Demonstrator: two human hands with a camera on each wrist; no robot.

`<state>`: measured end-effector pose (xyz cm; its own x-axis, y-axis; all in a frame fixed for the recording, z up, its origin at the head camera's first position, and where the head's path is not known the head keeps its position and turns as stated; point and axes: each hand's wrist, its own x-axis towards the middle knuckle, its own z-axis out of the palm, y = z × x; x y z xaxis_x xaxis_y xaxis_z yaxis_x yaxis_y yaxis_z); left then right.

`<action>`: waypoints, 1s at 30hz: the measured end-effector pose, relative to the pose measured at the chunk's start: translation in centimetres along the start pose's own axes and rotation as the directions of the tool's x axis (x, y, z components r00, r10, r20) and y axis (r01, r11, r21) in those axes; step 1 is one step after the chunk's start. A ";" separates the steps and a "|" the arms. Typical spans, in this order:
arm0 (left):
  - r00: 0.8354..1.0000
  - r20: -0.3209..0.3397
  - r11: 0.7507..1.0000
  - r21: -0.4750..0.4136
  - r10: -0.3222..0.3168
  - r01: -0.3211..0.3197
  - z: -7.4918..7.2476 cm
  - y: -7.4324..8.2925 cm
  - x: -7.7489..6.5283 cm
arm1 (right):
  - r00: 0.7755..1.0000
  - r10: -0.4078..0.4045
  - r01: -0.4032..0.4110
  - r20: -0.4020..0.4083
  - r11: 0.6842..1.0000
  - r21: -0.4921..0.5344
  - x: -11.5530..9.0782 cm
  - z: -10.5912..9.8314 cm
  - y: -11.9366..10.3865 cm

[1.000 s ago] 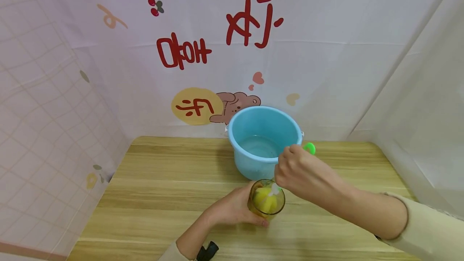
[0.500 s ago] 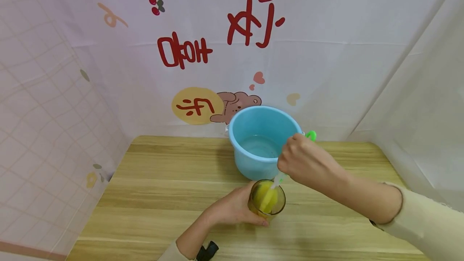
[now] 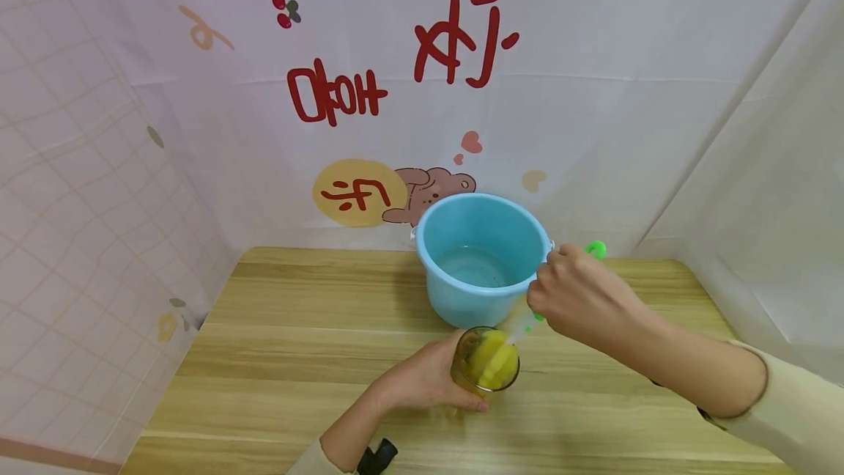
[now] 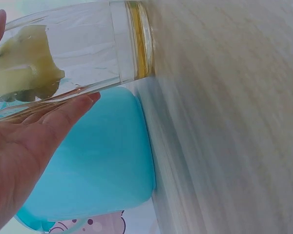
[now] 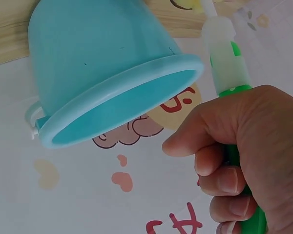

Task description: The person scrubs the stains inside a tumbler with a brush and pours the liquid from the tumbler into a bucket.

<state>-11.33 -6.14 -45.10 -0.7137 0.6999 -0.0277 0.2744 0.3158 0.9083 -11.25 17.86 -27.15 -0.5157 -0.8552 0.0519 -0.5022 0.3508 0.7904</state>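
My left hand [image 3: 428,376] holds an amber-tinted drinking glass [image 4: 90,56] from its left side, thumb toward the front. In the left wrist view the glass's base meets the tabletop. Inside the glass is the yellow sponge head [image 3: 499,363] of a cup brush. My right hand [image 3: 583,292] grips that brush by its handle [image 5: 229,68], white near the head and green further up. The right wrist view shows the fingers curled round the green part. The handle slants up and to the right out of the glass. A green end loop [image 3: 596,249] sticks out beyond the fist.
A light blue bucket [image 3: 435,306] with a little water in it stands just behind the glass. The wooden table [image 3: 297,358] backs onto a white printed cloth [image 3: 593,116]. A small black object [image 3: 378,456] is by the left wrist.
The right hand has moved up and to the right with the brush, tilting the handle further over. The sponge head has shifted rightward and toward the rim inside the glass. The left hand stays put.
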 end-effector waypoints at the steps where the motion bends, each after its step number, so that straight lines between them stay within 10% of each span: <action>1: 1.000 0.001 1.000 -0.002 -0.003 0.003 0.0 0.0 0.0 | 1.000 0.002 -0.002 -0.006 1.000 0.000 -0.2 0.0 0.0; 30: 1.000 0.001 0.999 -0.034 0.002 -0.002 0.0 0.2 0.1 | 0.994 -0.013 0.006 -0.112 0.998 -0.062 0.0 -3.4 -0.8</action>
<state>-11.37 -6.05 -44.93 -0.7127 0.7010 -0.0260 0.2536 0.2920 0.9222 -8.46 16.27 -25.68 -0.4282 -0.8970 0.1095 -0.4612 0.3212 0.8271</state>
